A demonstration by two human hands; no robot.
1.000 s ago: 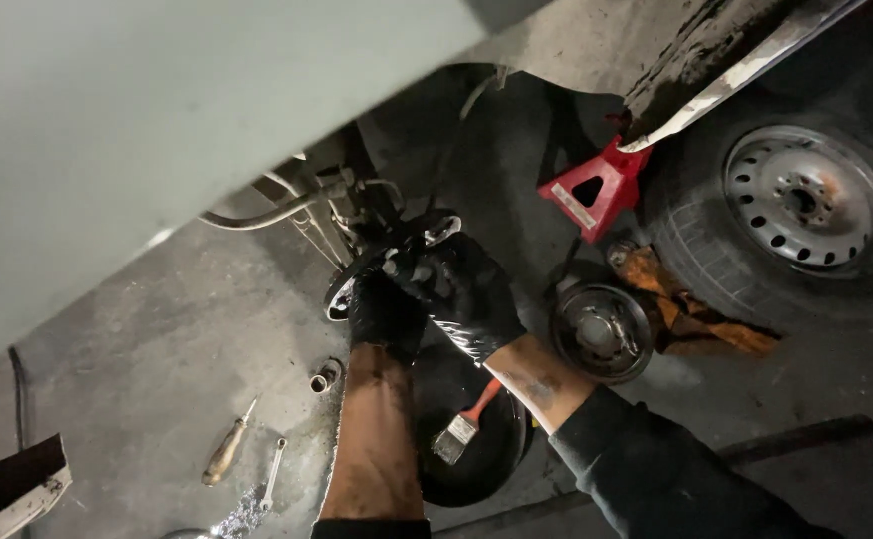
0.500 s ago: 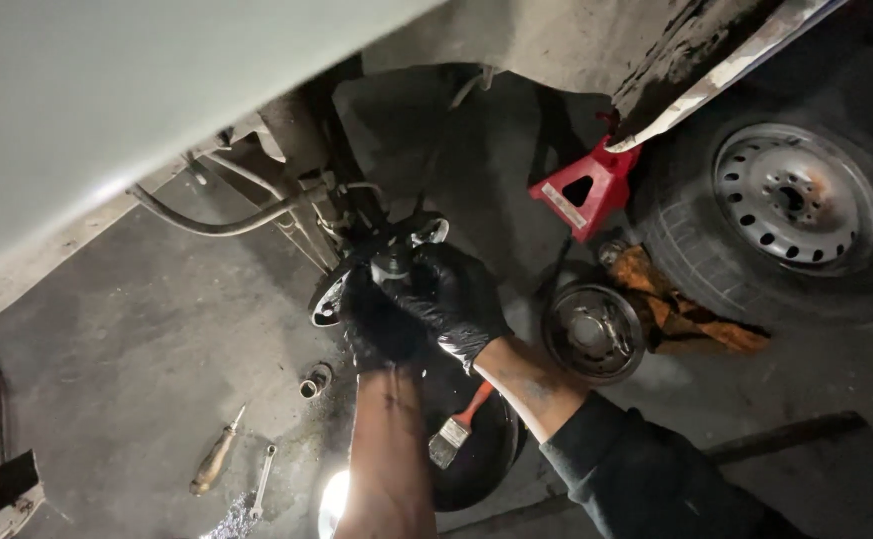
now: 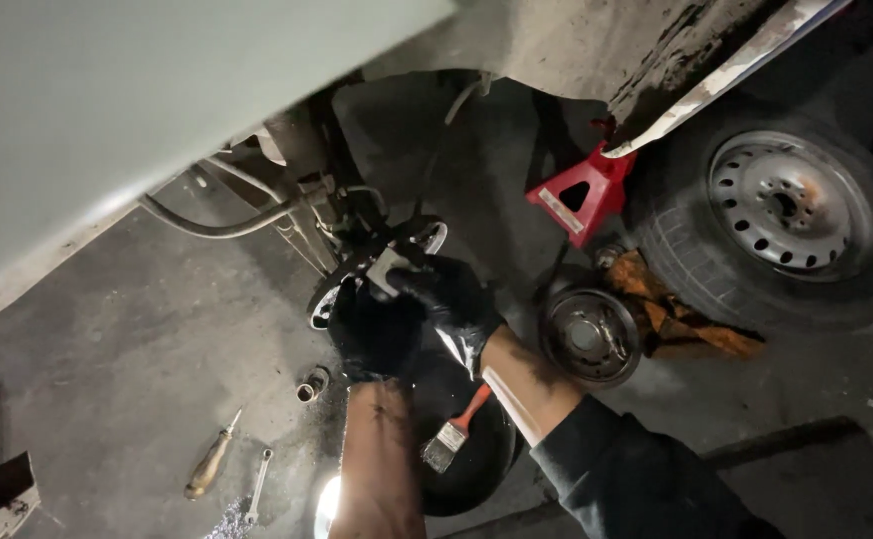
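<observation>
Both my hands wear black gloves and work at the car's wheel hub under the raised body. My left hand (image 3: 372,334) presses against the round brake backing plate (image 3: 329,294). My right hand (image 3: 451,299) grips a small grey part (image 3: 389,268) at the hub's top. What sits between the palms is hidden. Thin brake lines (image 3: 227,228) run off to the left of the hub.
A red jack stand (image 3: 581,195) holds the sill. A removed wheel (image 3: 781,215) lies right, a brake drum (image 3: 588,337) beside it. A black drain pan (image 3: 471,459) with a red-handled brush (image 3: 454,431) sits below. A socket (image 3: 312,384), screwdriver (image 3: 212,461) and wrench (image 3: 259,484) lie left.
My view has shifted so the hub and hands sit slightly lower and left in frame. Both hands stay on the hub, with the right hand edging upward onto the grey part.
</observation>
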